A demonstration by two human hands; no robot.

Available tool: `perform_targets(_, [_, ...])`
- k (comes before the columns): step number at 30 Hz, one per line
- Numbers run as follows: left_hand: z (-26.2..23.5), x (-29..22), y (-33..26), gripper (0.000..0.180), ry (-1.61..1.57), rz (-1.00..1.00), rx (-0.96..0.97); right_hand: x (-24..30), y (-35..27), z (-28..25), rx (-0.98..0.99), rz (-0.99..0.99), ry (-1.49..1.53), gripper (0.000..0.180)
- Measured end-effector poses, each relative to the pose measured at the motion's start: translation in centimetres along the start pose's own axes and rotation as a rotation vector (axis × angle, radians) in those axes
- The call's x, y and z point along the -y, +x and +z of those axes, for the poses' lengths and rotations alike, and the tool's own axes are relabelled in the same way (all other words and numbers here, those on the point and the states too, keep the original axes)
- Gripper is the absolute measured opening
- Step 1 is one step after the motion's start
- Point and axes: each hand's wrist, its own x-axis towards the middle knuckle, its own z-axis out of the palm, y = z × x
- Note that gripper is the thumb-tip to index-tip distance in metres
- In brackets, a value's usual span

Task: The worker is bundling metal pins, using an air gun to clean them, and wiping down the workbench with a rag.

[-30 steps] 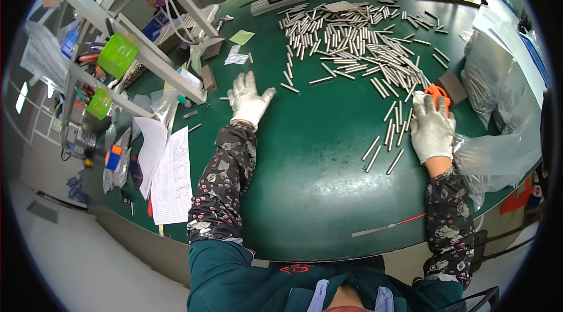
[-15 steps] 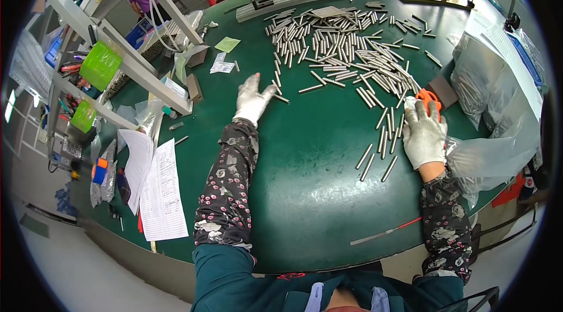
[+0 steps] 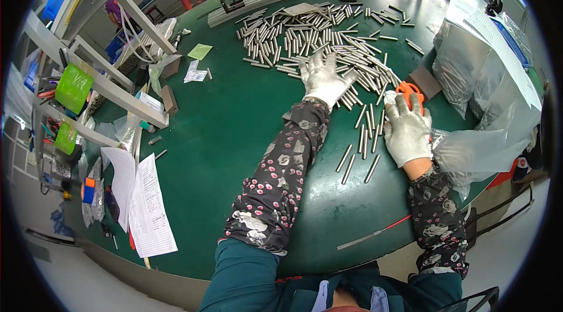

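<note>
My left hand (image 3: 324, 80), in a white work glove, reaches over the near edge of a heap of short steel rods (image 3: 267, 39) with its fingers spread. It rests on or just above the rods; contact cannot be made out. My right hand (image 3: 407, 135), gloved too, lies palm down on the table with fingers stretched out. Its fingertips are at the orange handles (image 3: 412, 90) of a tool, whose other end is hidden. Several loose rods (image 3: 372, 169) lie left of this hand, roughly lengthwise to me.
A grey-brown block (image 3: 427, 82) and clear bags of rods (image 3: 454, 71) stand at the right. Written sheets (image 3: 151, 212) lie at the left beside a white frame (image 3: 111, 86). A long metal rail (image 3: 270, 1) lies at the back. A thin red-ended strip (image 3: 375, 233) is near the front edge.
My left hand has moved right, from the table left of the heap onto its near side. Several rods by that hand are now nearer the heap. The view has shifted; my right hand stays by the orange handles.
</note>
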Motion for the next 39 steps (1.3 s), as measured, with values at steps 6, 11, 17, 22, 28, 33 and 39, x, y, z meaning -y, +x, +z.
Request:
perform_targets(6, [-0.7, 0.2, -0.3, 0.074, -0.236, 0.142, -0.024, -0.1, -0.2, 0.2, -0.005, 0.006, 0.002, 0.036])
perform_targets(11, [-7.3, 4.0, -6.4, 0.060, -0.632, 0.316, -0.109, 0.3, 0.2, 0.1, -0.005, -0.016, 0.049, 0.035])
perform_targets(17, [-13.3, 7.9, -20.6, 0.061, -0.526, 0.182, -0.048, 0.7, -0.6, -3.5, -0.072, -0.279, 0.267, 0.053])
perform_targets(22, [-13.4, 10.8, -32.5, 0.069, -0.391, 0.054, -0.172, 3.9, -2.6, -2.9, 0.038, -1.121, 0.339, 0.040])
perform_targets(28, [-12.1, 11.2, -38.4, 0.070, -0.409, -0.097, -0.389, 4.0, 2.9, 0.4, 0.063, -0.876, 0.131, 0.024])
perform_targets(33, [-11.5, 12.1, -39.1, 0.070, -0.369, -0.160, -0.488, 3.9, 7.2, 2.5, 0.013, -0.584, -0.006, 0.020])
perform_targets(39, [-11.1, 12.1, -38.5, 0.069, -0.493, -0.141, -0.523, 4.5, 8.7, 2.6, 0.017, -0.404, -0.116, 0.018])
